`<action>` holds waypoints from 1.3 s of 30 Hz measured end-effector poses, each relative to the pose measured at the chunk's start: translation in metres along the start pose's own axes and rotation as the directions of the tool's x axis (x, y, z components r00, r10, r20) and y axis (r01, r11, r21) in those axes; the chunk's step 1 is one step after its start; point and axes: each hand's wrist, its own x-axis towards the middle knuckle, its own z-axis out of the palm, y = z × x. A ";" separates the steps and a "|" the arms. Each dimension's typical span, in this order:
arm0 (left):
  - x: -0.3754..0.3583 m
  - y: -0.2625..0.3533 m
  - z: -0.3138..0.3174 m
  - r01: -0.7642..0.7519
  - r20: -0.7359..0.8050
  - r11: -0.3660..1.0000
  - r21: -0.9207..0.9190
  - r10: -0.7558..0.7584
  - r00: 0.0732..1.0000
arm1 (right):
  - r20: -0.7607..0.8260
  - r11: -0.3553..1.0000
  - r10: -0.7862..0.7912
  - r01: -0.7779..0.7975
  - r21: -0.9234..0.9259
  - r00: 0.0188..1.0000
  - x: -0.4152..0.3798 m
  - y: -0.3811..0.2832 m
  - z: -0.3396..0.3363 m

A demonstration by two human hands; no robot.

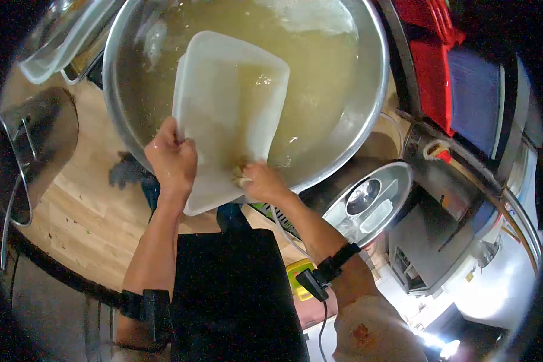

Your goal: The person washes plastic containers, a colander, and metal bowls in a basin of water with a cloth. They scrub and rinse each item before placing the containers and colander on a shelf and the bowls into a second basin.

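A white rectangular plastic tub (214, 78) is tilted over a large round metal basin (380, 78), its far part over the cloudy yellowish water (320, 78). My left hand (172, 158) is closed on the tub's left edge. My right hand (264, 183) is closed around a small brownish sponge (241, 174), pressed to the tub near its lower right edge. The sponge is partly hidden by my fingers and blurred, so its exact kind is hard to make out. Some water shows inside the tub.
A metal bowl (407, 181) with a round metal dish and a white piece inside stands to the right. Clear plastic containers (72, 51) lie at the upper left. A red object (431, 84) is at the upper right, and a wooden-handled brush (443, 151) lies below it.
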 end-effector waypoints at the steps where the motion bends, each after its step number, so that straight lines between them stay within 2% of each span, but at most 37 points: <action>1: 0.000 0.000 -0.001 0.027 0.013 0.999 -0.040 -0.027 1.000 | -0.008 1.000 -0.005 0.005 0.000 1.000 -0.001 -0.005 -0.005; 3: 0.000 0.001 -0.002 0.057 0.014 0.996 -0.070 -0.056 0.998 | 0.105 0.968 -0.090 0.063 0.243 0.990 -0.009 -0.018 -0.009; 4: -0.002 0.005 0.001 0.085 0.030 0.992 -0.092 -0.082 0.996 | 0.105 0.966 -0.093 0.064 0.250 0.990 -0.017 -0.028 -0.012; 6: -0.002 0.004 0.008 0.105 0.056 0.988 -0.114 -0.099 0.994 | -0.022 0.856 -0.177 0.165 0.491 0.984 -0.029 -0.051 -0.023; 7: 0.002 -0.004 0.013 0.008 0.015 0.999 -0.042 -0.007 1.000 | 0.077 0.844 -0.182 0.115 0.525 0.980 -0.036 -0.056 -0.038; 8: 0.006 -0.011 0.016 -0.085 -0.021 0.996 0.032 0.086 0.996 | 0.077 0.842 -0.180 0.114 0.527 0.981 -0.043 -0.062 -0.055; 9: 0.014 -0.021 0.015 -0.084 -0.017 0.996 0.034 0.084 0.996 | 0.086 0.862 -0.079 0.025 0.506 0.993 -0.049 -0.067 -0.072; 10: 0.023 -0.033 0.011 -0.022 0.108 0.990 0.141 0.007 0.994 | 0.094 0.873 0.020 -0.064 0.484 0.995 -0.056 -0.065 -0.082; 11: 0.028 -0.043 0.005 0.026 0.218 0.967 0.254 -0.084 0.972 | -0.076 0.873 0.026 0.014 0.487 0.997 -0.062 -0.040 -0.076; 12: 0.032 -0.049 -0.002 0.023 0.215 0.966 0.257 -0.080 0.973 | -0.249 0.875 0.032 0.094 0.475 0.968 -0.068 -0.015 -0.072; 13: 0.034 -0.052 -0.011 -0.151 0.130 0.962 0.226 0.124 0.984 | -0.331 0.813 0.187 0.043 0.580 0.925 -0.073 -0.010 -0.084; 14: 0.034 -0.049 -0.018 -0.325 0.042 0.922 0.210 0.324 0.945 | -0.385 0.730 0.348 0.011 0.684 0.855 -0.078 -0.005 -0.094; 15: 0.022 -0.042 -0.018 -0.333 0.047 0.918 0.215 0.331 0.942 | -0.465 0.802 0.293 0.050 0.596 0.835 -0.081 0.016 -0.102; 16: -0.001 -0.021 -0.011 -0.375 0.232 0.891 0.255 0.320 0.918 | -0.535 0.865 0.227 0.084 0.495 0.814 -0.077 0.041 -0.108; 18: -0.043 0.023 0.014 -0.472 0.565 0.829 0.301 0.244 0.788 | -0.452 0.666 0.439 0.056 0.743 0.776 -0.064 0.072 -0.119; 20: -0.070 0.025 0.065 -0.590 0.755 0.771 0.240 0.233 0.612 | -0.492 0.691 0.407 0.094 0.717 0.769 -0.035 0.094 -0.130; 22: -0.084 0.014 0.111 -0.514 0.750 0.784 0.349 0.095 0.654 | -0.489 0.831 0.454 -0.156 0.534 0.745 -0.003 0.114 -0.139; 24: -0.091 -0.011 0.150 -0.553 0.745 0.746 0.370 0.118 0.657 | -0.584 0.944 0.326 -0.224 0.241 0.743 0.032 0.165 -0.114; 25: -0.096 -0.020 0.163 -0.597 0.735 0.699 0.395 0.149 0.661 | -0.568 0.939 0.341 -0.241 0.246 0.749 0.039 0.177 -0.100; 26: -0.098 -0.029 0.169 -0.599 0.748 0.701 0.387 0.141 0.649 | -0.592 0.963 0.257 -0.252 0.094 0.764 0.045 0.183 -0.087; 27: -0.093 -0.040 0.168 -0.615 0.723 0.654 0.441 0.147 0.675 | -0.606 0.965 0.171 -0.256 -0.056 0.777 0.050 0.185 -0.074; 28: -0.088 -0.050 0.163 -0.626 0.694 0.600 0.499 0.156 0.703 | -0.606 0.964 0.187 -0.264 -0.040 0.774 0.047 0.171 -0.067; 29: -0.080 -0.055 0.155 -0.635 0.701 0.589 0.500 0.155 0.696 | -0.426 0.875 0.227 -0.375 -0.305 0.876 0.042 0.143 -0.071; 30: -0.069 -0.058 0.144 -0.665 0.736 0.589 0.458 0.168 0.656 | -0.242 0.726 0.310 -0.393 -0.564 0.919 0.041 0.126 -0.075; 31: -0.059 -0.059 0.137 -0.693 0.766 0.588 0.417 0.183 0.616 | -0.247 0.775 0.343 -0.422 -0.471 0.906 0.057 0.155 -0.045; 32: -0.049 -0.060 0.132 -0.704 0.765 0.571 0.423 0.192 0.615 | -0.261 0.782 0.337 -0.424 -0.458 0.904 0.059 0.142 -0.054; 33: -0.041 -0.062 0.128 -0.709 0.755 0.601 0.370 0.250 0.606 | -0.248 0.860 0.430 -0.477 -0.180 0.868 0.059 0.127 -0.064; 34: -0.037 -0.050 0.121 -0.710 0.745 0.632 0.310 0.302 0.594 | -0.196 0.856 0.517 -0.505 0.111 0.834 0.054 0.117 -0.070; 35: -0.035 -0.037 0.113 -0.717 0.748 0.625 0.307 0.307 0.588 | -0.140 0.812 0.503 -0.410 0.416 0.853 0.049 0.118 -0.074; 36: -0.028 -0.023 0.103 -0.648 0.746 0.746 0.150 0.345 0.570 | -0.154 0.812 0.503 -0.404 0.422 0.850 0.037 0.113 -0.081; 37: -0.020 0.001 0.090 -0.554 0.736 0.832 -0.015 0.384 0.558 | -0.122 0.684 0.486 -0.290 0.669 0.865 0.018 0.100 -0.087; 38: -0.017 0.031 0.071 -0.566 0.730 0.824 -0.013 0.395 0.558 | -0.099 0.492 0.453 -0.156 0.856 0.886 -0.001 0.083 -0.094; 39: -0.019 0.063 0.049 -0.310 0.755 0.940 -0.145 0.307 0.580 | -0.113 0.495 0.446 -0.139 0.858 0.888 -0.020 0.058 -0.107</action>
